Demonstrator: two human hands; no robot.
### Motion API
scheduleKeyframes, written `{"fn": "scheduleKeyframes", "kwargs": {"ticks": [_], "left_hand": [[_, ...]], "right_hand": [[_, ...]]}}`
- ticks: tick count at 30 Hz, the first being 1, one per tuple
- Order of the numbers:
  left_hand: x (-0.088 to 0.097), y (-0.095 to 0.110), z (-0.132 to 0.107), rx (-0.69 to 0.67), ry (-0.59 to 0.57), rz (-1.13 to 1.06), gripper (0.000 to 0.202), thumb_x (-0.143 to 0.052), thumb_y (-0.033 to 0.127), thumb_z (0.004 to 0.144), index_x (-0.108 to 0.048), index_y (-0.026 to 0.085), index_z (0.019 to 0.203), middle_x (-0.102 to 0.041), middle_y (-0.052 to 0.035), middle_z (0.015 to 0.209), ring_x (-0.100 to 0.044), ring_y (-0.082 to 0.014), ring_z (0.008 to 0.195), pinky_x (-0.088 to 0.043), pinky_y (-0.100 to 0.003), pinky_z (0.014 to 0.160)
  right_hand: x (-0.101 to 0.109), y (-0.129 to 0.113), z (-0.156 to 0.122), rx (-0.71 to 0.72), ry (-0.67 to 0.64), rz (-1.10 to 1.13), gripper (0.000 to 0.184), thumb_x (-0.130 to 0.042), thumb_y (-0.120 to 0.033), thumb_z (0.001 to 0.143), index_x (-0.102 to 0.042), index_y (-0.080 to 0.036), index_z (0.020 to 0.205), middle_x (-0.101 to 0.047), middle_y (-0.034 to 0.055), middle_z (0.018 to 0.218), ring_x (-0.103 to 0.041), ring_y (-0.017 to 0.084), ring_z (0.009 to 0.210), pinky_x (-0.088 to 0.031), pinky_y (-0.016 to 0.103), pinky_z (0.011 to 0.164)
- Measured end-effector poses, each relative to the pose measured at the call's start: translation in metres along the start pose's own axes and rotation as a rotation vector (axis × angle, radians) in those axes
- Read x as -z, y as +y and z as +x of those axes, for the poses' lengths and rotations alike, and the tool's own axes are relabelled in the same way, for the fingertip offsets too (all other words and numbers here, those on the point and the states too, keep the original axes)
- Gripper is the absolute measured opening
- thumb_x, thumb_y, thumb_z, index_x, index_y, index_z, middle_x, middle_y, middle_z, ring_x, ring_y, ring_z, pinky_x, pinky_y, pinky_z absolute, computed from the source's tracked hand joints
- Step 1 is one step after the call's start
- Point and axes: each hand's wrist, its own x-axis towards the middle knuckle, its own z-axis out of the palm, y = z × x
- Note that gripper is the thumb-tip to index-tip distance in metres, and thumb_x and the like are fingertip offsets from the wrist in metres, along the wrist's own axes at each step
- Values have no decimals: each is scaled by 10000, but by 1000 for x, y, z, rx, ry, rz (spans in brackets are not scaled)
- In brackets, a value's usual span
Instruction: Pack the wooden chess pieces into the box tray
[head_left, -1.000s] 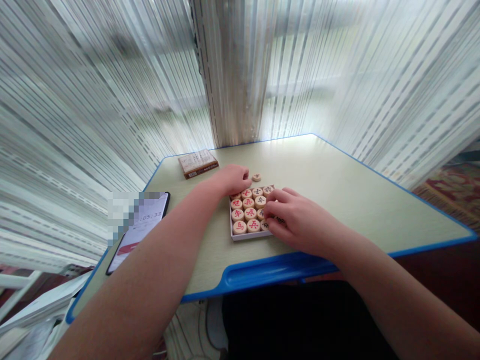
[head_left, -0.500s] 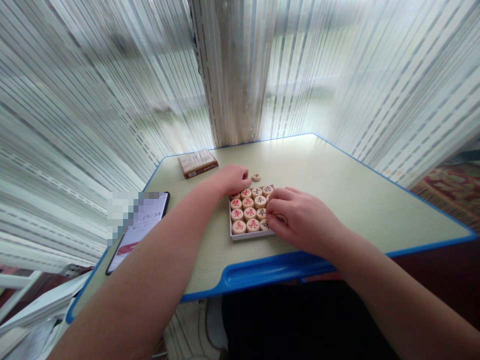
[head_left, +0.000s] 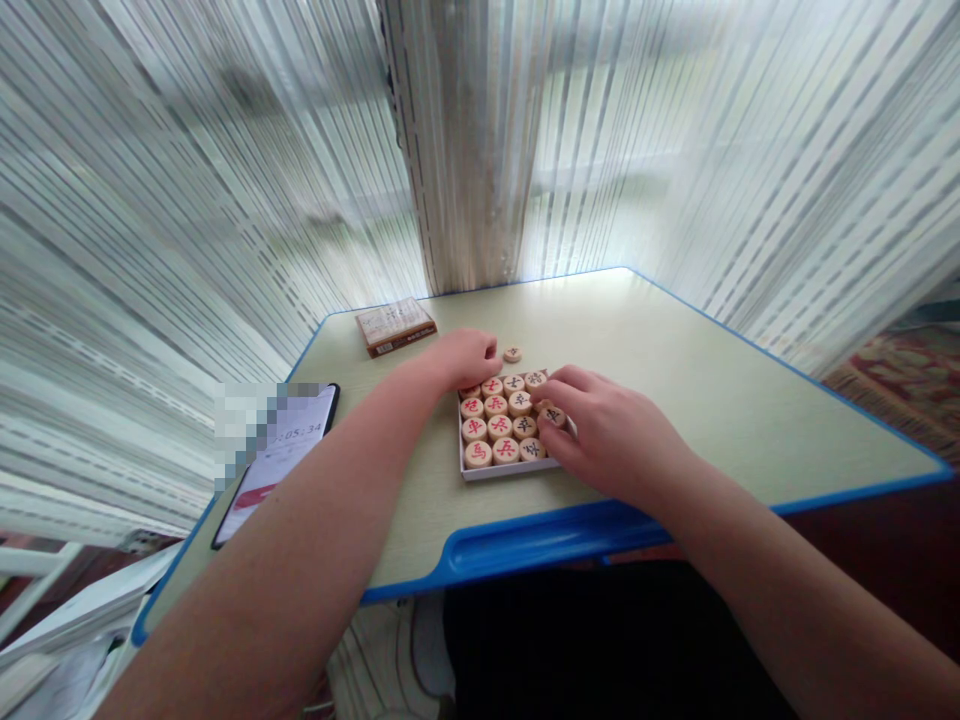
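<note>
A shallow white box (head_left: 499, 472) holds rows of round wooden Chinese chess pieces (head_left: 499, 429), marked in red on the left and black farther right. My left hand (head_left: 466, 358) is curled closed at the box's far left corner; whatever is inside its fingers is hidden. Over the right column, my right hand (head_left: 600, 425) has its thumb and fingers around a black-marked piece (head_left: 553, 416). That hand covers part of the box's right side. One loose piece (head_left: 512, 354) lies on the table just beyond the box, right of my left hand.
A flat printed carton (head_left: 396, 325) lies at the table's back left. A phone (head_left: 289, 470) showing a timer rests by the left edge, beside my left forearm. The pale table (head_left: 675, 340) has a blue rim, with a molded tray (head_left: 525, 550) in front. Curtains hang behind.
My right hand's fingers have spread and shifted slightly, uncovering more black-marked pieces in the box. The piece between its fingers shows more of its face. My left hand stays put.
</note>
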Motion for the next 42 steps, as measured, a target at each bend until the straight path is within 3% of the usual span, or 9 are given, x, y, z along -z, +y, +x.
{"fn": "scheduleKeyframes", "kwargs": {"ticks": [6, 14, 22, 42], "left_hand": [[1, 1, -1, 0, -1, 6, 286, -437, 365, 772, -636, 168, 831, -684, -70, 869, -584, -184, 757, -377, -256, 596], [2, 1, -1, -4, -10, 1, 293, -437, 369, 780, -638, 164, 838, -684, -74, 874, -588, -182, 754, -394, -252, 611], [2, 1, -1, -1, -10, -6, 292, -435, 365, 776, -637, 164, 837, -685, -78, 868, -591, -190, 752, -397, -259, 613], [2, 1, -1, 3, -7, -15, 288, -438, 371, 773, -638, 172, 829, -687, -72, 871, -590, -186, 746, -385, -256, 586]], "right_hand": [[1, 0, 0, -12, -12, 1, 229, -445, -285, 850, -656, -195, 851, -622, 53, 919, -556, 168, 782, -364, 273, 631], [2, -3, 1, -59, -81, -59, 217, -413, -297, 858, -594, -179, 872, -603, 62, 921, -545, 139, 680, -295, 270, 549], [-1, -1, 0, -86, -14, -82, 158, -438, -311, 825, -525, -181, 840, -601, 44, 847, -516, 138, 620, -245, 274, 526], [2, -2, 0, -88, -73, -53, 294, -397, -404, 878, -584, -188, 811, -610, 41, 823, -531, 130, 621, -258, 271, 529]]}}
